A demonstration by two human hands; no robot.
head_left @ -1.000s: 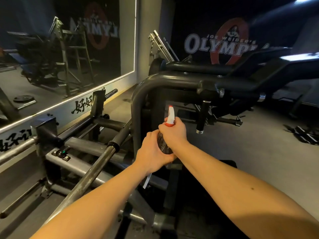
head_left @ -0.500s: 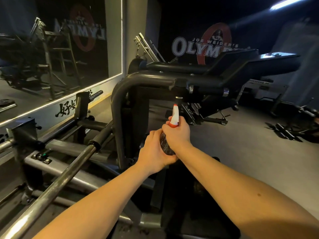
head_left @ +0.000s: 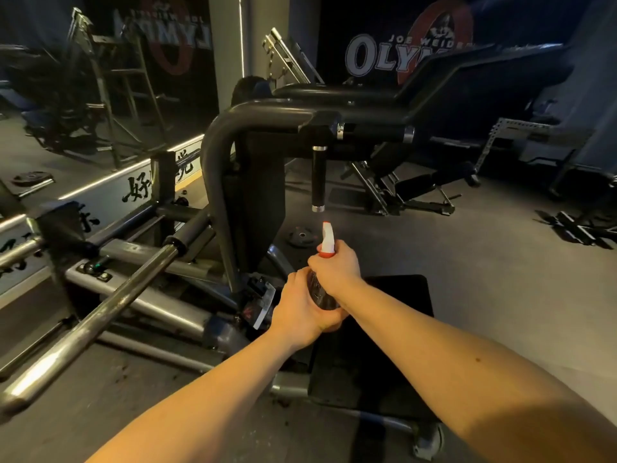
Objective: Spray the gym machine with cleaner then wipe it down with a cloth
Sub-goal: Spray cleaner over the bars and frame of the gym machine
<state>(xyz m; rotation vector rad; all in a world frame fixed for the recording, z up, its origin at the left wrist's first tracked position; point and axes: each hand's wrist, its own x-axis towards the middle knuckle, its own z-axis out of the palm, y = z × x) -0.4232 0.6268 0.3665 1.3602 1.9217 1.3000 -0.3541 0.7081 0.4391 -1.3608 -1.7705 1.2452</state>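
Spray bottle [head_left: 326, 241] is clasped upright by both bare hands: the right grip [head_left: 337, 269] is wrapped round its neck just under the red collar, and the left grip [head_left: 300, 307] is curled round the dark lower body from the left, so that the two hands are touching. Only the white spray head, the red collar and a strip of the bottle's body are left uncovered. The spray head is raised just below the chrome end cap of a black vertical handle [head_left: 319, 177], without touching it. That handle is hung from the dark curved tube frame of the gym machine [head_left: 227, 128], which is arched over from the left. Under the forearms a black pad [head_left: 397, 329] of the machine is seen, carried on a grey steel base. A steel bar [head_left: 100, 305] is slanted across the lower left, and a small weight plate [head_left: 302, 237] is laid on the grey floor [head_left: 467, 262] beyond the bottle. A wall mirror [head_left: 100, 78] is set at the left, and an OLYMPIA banner [head_left: 384, 58] is hung on the dark wall behind.
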